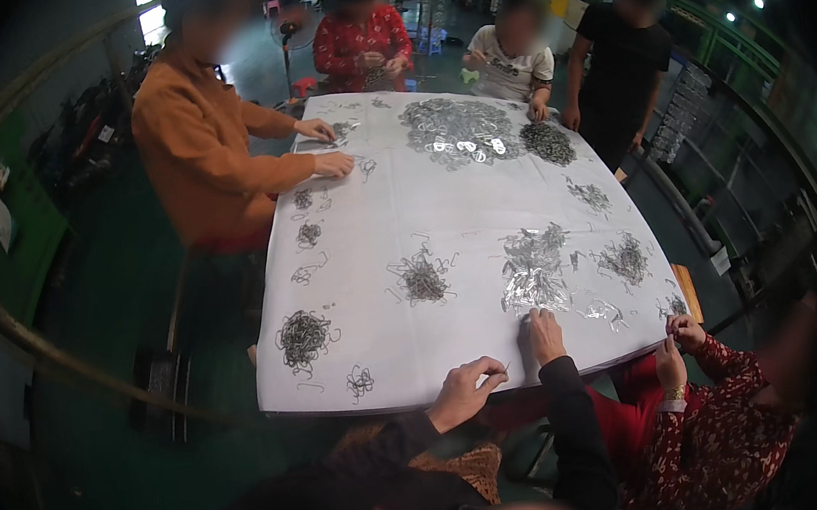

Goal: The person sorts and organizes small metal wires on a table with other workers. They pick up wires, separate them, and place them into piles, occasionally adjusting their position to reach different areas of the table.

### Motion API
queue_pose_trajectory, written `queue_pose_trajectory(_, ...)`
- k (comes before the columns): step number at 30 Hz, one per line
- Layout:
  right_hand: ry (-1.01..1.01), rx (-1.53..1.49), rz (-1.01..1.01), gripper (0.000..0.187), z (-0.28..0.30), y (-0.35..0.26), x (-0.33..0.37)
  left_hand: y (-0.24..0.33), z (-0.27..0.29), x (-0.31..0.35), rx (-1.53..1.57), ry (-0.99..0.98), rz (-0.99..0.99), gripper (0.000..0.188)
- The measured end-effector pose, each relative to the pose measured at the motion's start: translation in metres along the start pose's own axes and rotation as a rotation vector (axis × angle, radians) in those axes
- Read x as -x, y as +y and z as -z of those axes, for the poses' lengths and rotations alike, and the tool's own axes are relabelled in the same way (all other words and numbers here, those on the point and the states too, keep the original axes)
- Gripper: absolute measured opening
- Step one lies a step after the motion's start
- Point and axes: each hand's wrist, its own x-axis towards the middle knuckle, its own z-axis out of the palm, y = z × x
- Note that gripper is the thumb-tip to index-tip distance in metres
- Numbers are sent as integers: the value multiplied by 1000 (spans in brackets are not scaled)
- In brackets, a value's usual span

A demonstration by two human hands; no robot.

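Head view: plastic bags (533, 277) just beyond right fingers (536, 318)

Left hand (466, 392) fingers pinched; right hand (541, 334) flat, fingers extended.

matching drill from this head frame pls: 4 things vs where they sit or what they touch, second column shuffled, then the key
1 left hand
2 right hand
3 large grey pile of small parts
4 dark tangle of wire bits

A near left corner of the white table
B far end of the table
C at near table edge, fingers pinched
D resting by clear plastic bags

Pairs: 1-C, 2-D, 3-B, 4-A
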Motion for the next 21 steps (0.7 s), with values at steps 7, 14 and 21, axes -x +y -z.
queue_pose_trajectory(7,133,-239,-103,17,24,-3,8,3,-5,-6,-6,-32,-68,11)
queue_pose_trajectory(14,162,-1307,-459,21,128,-82,69,-6,-10,-9,-24,-148,-6,13)
queue_pose_trajectory(21,216,-1411,-620,28,158,-109,103,-15,-17,-1,-51,-215,-105,10)
